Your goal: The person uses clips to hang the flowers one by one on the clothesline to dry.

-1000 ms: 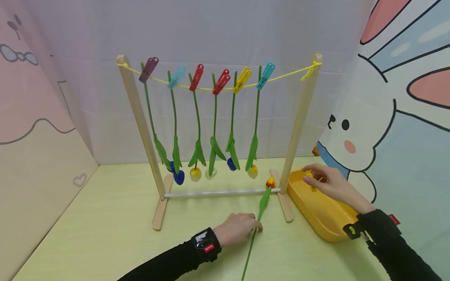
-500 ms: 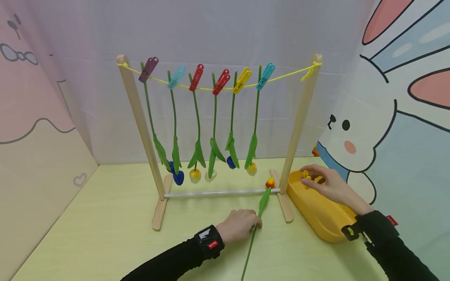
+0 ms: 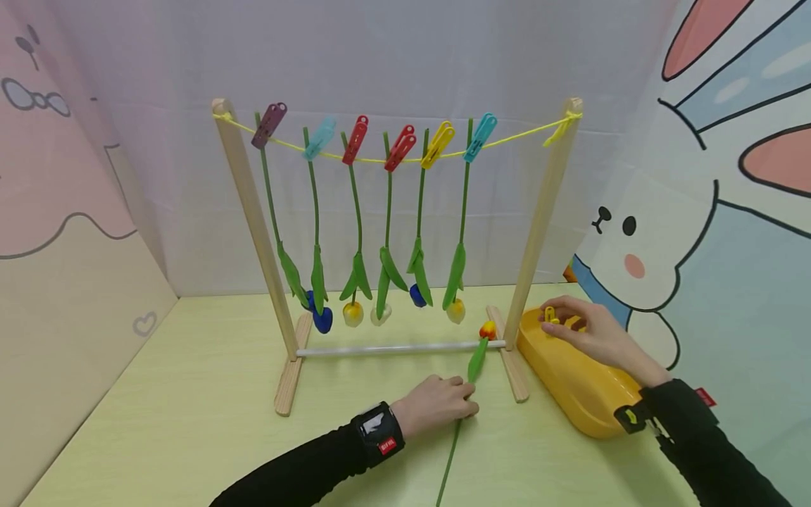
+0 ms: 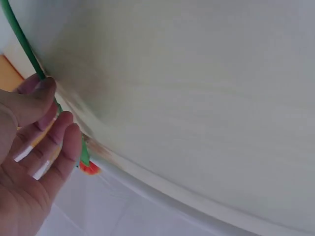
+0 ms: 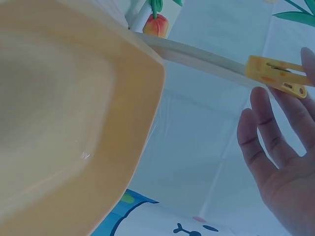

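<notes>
A tulip with a red and yellow bloom (image 3: 487,330) lies on the table, its long green stem (image 3: 448,461) pointing toward the front edge. My left hand (image 3: 436,406) pinches that stem between thumb and fingertip, as the left wrist view shows with the stem (image 4: 22,37). Above the yellow tray, my right hand (image 3: 592,331) holds a yellow clothespin (image 5: 275,74) between thumb and fingers. Several tulips hang bloom-down from a yellow cord, each clipped by a clothespin, among them a blue one (image 3: 481,138) at the right end and a purple one (image 3: 269,125) at the left.
The cord runs between two wooden posts (image 3: 543,218) with wooden feet, joined low down by a white rod (image 3: 399,348). At the right stands the yellow tray (image 3: 564,391). A white cloth (image 3: 393,63) hangs behind, and a rabbit-printed panel (image 3: 747,296) borders the right side.
My right hand has shifted slightly left with the clothespin, which has turned in the fingers. My left hand has moved a little along the stem, and its fingers have spread.
</notes>
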`<state>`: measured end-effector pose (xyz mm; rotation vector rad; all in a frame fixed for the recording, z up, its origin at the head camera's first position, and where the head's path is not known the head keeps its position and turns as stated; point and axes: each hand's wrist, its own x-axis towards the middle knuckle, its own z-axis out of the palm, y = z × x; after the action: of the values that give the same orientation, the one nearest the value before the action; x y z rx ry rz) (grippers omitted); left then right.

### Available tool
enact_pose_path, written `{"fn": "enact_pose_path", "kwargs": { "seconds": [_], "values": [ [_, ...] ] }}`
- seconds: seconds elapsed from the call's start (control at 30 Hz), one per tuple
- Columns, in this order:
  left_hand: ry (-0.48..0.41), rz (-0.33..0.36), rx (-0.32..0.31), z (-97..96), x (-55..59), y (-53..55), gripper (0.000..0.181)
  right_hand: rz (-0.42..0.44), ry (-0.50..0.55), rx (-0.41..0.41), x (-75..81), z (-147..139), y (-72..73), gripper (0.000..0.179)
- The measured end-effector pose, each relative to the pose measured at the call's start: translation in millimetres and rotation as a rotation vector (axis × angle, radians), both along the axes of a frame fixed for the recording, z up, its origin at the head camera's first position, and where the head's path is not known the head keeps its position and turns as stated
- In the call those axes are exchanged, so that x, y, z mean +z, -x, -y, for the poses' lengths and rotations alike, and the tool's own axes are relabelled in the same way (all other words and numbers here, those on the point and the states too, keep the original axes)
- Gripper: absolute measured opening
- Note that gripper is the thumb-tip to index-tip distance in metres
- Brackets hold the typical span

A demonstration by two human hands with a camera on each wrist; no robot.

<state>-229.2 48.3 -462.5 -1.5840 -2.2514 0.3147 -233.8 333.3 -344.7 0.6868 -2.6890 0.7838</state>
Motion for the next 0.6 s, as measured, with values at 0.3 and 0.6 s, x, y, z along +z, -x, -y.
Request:
{"fn": "enact_pose_path", "kwargs": {
  "seconds": [0.3, 0.6],
  "values": [
    [0.049, -0.057, -0.108, 0.4, -1.1, 4.6, 0.012, -0.075, 0.046, -0.005, 1.2, -2.1, -0.9, 0.029],
    [0.104, -0.119, -0.158, -0.8, -2.2, 10.0, 0.015, -0.065, 0.051, -0.014, -1.6, -3.4, -0.5, 0.03]
  ]
}}
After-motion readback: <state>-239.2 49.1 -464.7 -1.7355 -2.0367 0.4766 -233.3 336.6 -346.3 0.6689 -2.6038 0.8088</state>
